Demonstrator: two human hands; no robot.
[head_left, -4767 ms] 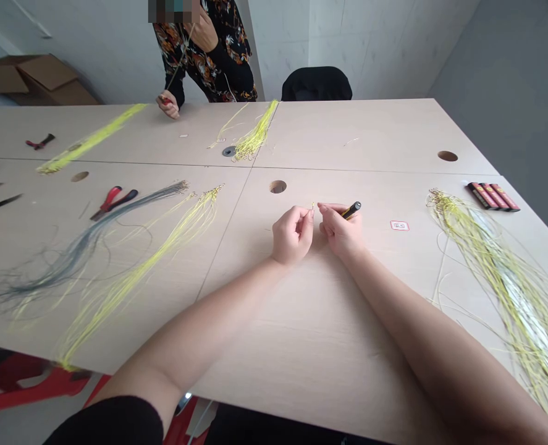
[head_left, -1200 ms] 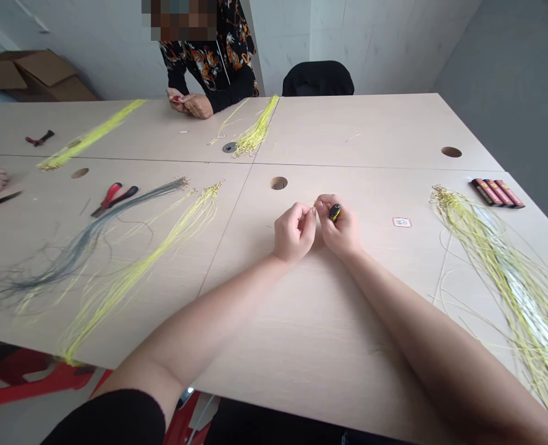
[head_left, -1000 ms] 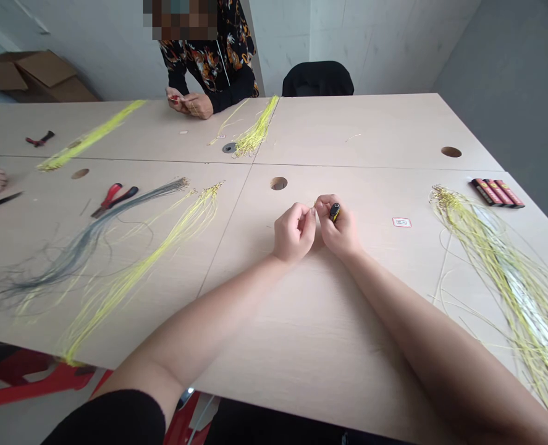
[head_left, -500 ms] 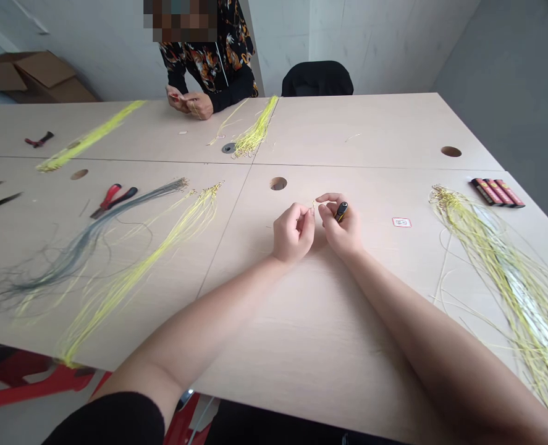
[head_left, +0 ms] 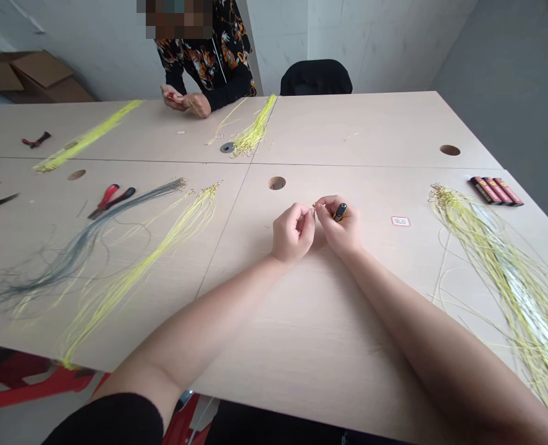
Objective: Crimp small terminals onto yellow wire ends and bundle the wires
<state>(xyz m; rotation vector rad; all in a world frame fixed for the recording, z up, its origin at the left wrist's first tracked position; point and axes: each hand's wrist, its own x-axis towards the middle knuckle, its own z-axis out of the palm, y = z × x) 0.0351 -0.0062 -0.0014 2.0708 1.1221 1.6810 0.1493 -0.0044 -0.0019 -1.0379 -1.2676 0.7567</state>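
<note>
Near the middle of the table my left hand point(head_left: 293, 233) pinches a tiny gold-coloured piece, too small to make out well, between thumb and forefinger. My right hand point(head_left: 342, 230) touches the same piece with its fingertips and also holds a dark pen-like tool point(head_left: 340, 212) in its curled fingers. Left of my hands lie a yellow thread bundle point(head_left: 162, 247) and a grey-green thread bundle point(head_left: 76, 247). On the right is another yellow thread bundle point(head_left: 491, 256), with a small red-edged label point(head_left: 400, 221) between it and my right hand.
Red-and-black pliers point(head_left: 110, 201) lie at the left, and red-and-black cylinders point(head_left: 496, 191) at the right. Across the table point(head_left: 370, 123) a person's hands point(head_left: 185, 102) hold something small and red. A table hole point(head_left: 277, 183) is just beyond my hands.
The fingers of my right hand have closed inward onto the tiny piece at my left fingertips; its forefinger was stretched out before. My left hand has barely moved.
</note>
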